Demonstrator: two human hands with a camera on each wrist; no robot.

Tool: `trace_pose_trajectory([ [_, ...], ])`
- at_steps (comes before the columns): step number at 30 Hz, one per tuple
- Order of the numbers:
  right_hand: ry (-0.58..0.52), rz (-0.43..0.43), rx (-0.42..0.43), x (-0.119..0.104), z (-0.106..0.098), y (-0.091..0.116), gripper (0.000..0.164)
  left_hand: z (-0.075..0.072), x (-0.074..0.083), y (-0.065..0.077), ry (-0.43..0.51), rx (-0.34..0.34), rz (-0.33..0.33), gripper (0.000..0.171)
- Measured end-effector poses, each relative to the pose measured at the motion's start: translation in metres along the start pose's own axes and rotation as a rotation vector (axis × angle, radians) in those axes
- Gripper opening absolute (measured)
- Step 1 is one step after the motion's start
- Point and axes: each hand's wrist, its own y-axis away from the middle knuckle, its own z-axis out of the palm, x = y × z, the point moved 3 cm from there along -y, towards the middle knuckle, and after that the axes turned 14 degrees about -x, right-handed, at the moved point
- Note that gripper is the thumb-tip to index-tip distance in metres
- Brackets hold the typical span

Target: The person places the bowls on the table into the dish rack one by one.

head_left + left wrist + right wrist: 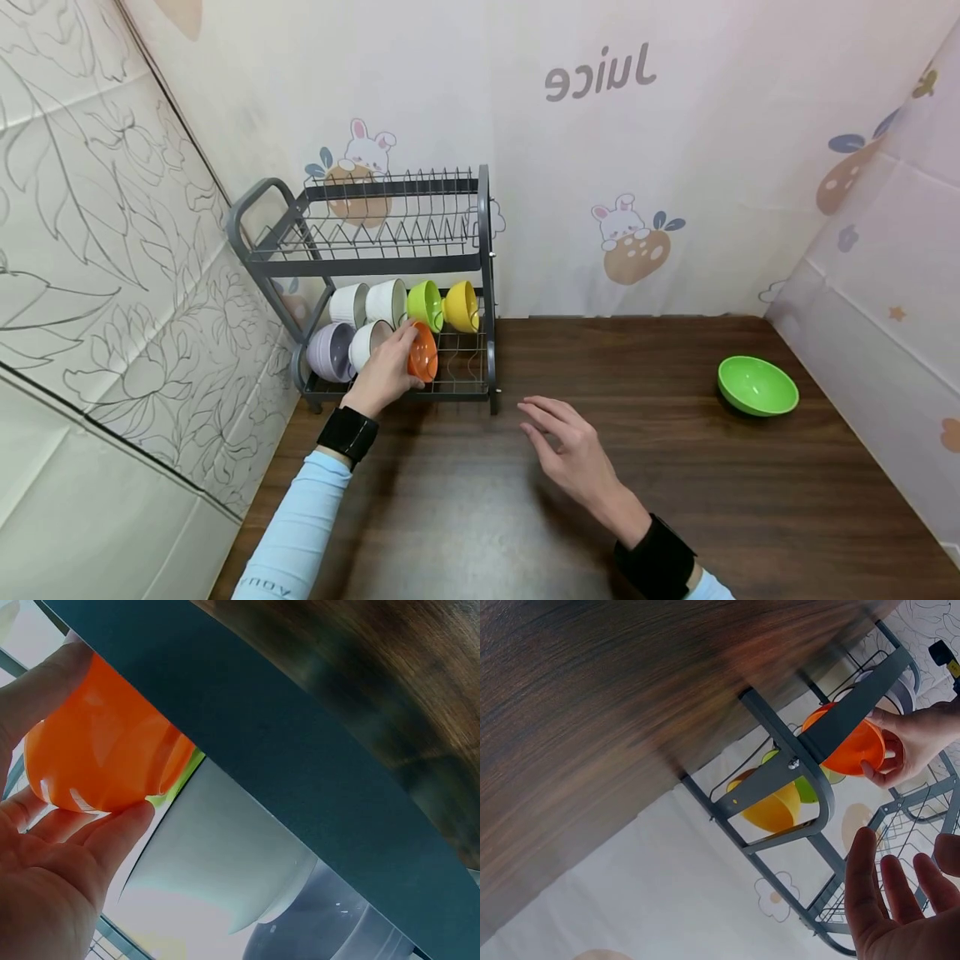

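My left hand (384,372) grips an orange bowl (423,352) at the front of the lower shelf of a grey dish rack (367,267). In the left wrist view, thumb and fingers close around the orange bowl (105,742) from opposite sides. A white bowl (367,343) and a lavender bowl (330,352) sit just left of it. Behind stand two white bowls, a lime green bowl (425,305) and a yellow bowl (461,307). My right hand (573,454) hovers over the table with its fingers loosely extended, holding nothing.
A bright green bowl (757,385) rests alone on the right of the brown wooden table (637,358). The rack's upper wire tier (390,217) overhangs the bowls, and a front rail (262,750) runs along the lower shelf. Patterned walls enclose the back and sides.
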Motion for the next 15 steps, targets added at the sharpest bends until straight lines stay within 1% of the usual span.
trace_pose_trajectory([
  [3, -0.004, 0.002, -0.001, -0.0006, 0.0004, 0.001, 0.041, 0.0018, -0.0008, 0.0008, 0.011, -0.006, 0.0, 0.09],
  [9, -0.007, 0.001, -0.004, -0.0012, -0.0001, 0.0012, 0.04, 0.0006, 0.0034, 0.0019, 0.028, -0.037, -0.016, 0.09],
  [15, 0.007, -0.005, -0.009, -0.001, 0.0006, 0.004, 0.037, 0.002, 0.0047, 0.0053, 0.057, -0.068, -0.043, 0.097],
])
